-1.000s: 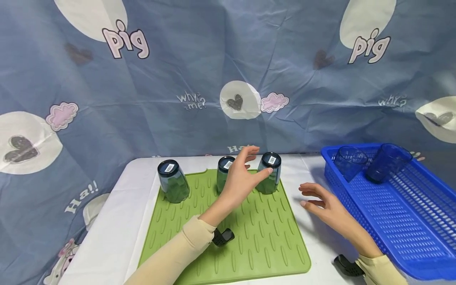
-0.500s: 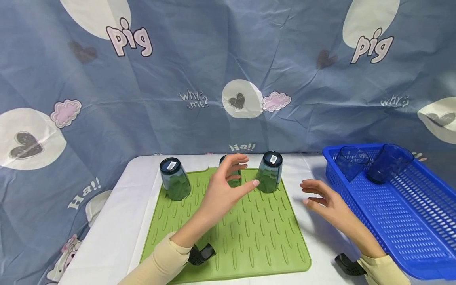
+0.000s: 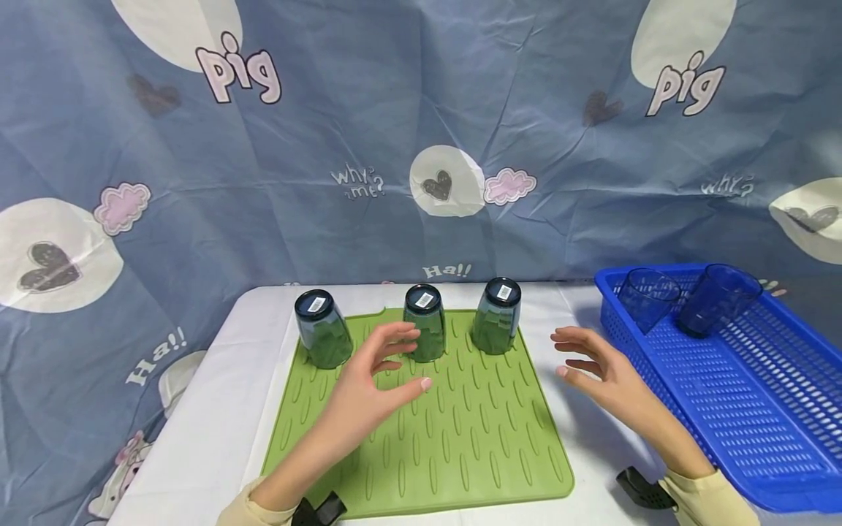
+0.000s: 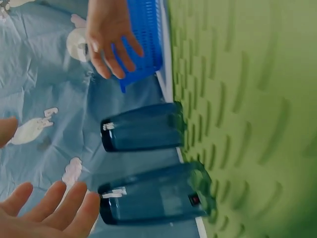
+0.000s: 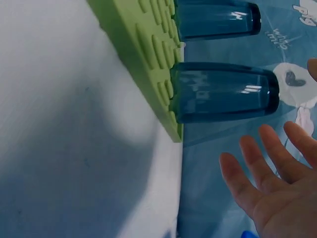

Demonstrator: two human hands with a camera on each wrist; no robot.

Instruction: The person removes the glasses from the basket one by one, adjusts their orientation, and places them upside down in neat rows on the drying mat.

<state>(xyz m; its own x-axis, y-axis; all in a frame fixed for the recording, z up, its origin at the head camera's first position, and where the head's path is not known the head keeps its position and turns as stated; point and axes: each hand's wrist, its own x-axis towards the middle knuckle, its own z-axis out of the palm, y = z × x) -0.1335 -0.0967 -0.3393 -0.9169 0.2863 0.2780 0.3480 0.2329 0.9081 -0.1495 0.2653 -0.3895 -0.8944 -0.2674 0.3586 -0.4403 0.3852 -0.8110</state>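
Three blue glasses stand upside down in a row along the back of a green drying mat (image 3: 454, 453): a left glass (image 3: 325, 340), a middle glass (image 3: 427, 329) and a right glass (image 3: 496, 321). My left hand (image 3: 362, 391) hovers over the mat in front of the middle glass, fingers loosely bent and holding nothing. Its fingers also show beside two glasses in the left wrist view. To the right of the mat, my right hand (image 3: 601, 372) hangs above the white cloth, relaxed, with nothing in it.
A blue plastic basket (image 3: 743, 431) stands at the right, with two more glasses, a shorter-looking one (image 3: 647, 299) and another (image 3: 713, 303), leaning at its far end. Behind the table hangs a printed blue cloth (image 3: 329, 146).
My left hand has drawn back from near the right glass, moving left and toward me, so the middle glass shows more fully. The right hand stays almost still.
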